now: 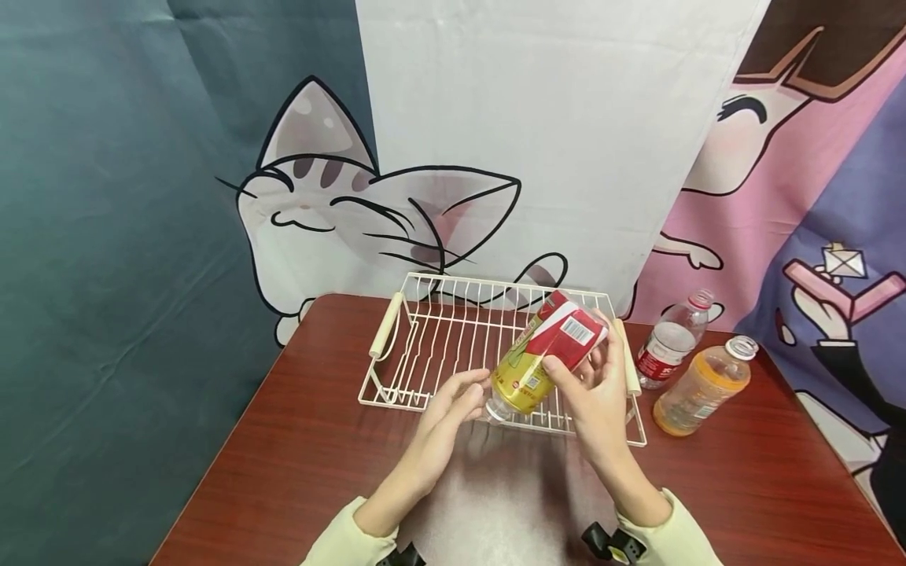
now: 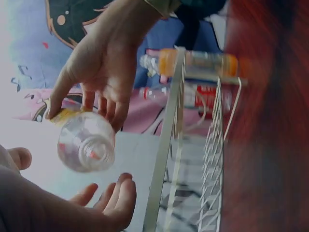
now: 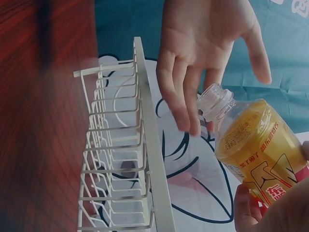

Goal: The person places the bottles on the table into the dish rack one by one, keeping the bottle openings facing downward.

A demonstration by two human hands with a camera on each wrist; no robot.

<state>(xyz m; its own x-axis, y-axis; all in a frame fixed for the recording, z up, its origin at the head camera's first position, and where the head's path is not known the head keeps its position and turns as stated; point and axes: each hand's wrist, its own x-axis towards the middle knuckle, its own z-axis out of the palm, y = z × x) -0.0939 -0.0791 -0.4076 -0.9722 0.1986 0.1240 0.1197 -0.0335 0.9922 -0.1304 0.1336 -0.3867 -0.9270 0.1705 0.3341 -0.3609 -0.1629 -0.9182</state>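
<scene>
My right hand [image 1: 598,401] grips a clear plastic bottle [image 1: 527,354] with a yellow and red label, thumb on one side and fingers on the other. The bottle is tilted, its uncapped neck pointing down toward my left hand [image 1: 442,420]. Relaxed and holding nothing, the left hand has its fingertips close to the neck; whether they touch it, I cannot tell. In the right wrist view the bottle [image 3: 263,150] shows its yellow label and bare screw neck. From the left wrist view, the bottle's mouth [image 2: 96,153] faces the camera.
Beneath and behind the hands stands a cream wire rack [image 1: 385,325] with a handle at each end. To its right are two uncapped bottles, one with a red label [image 1: 664,354] and one with orange parts [image 1: 697,393]. A printed curtain [image 1: 566,141] hangs behind the table [image 1: 283,440].
</scene>
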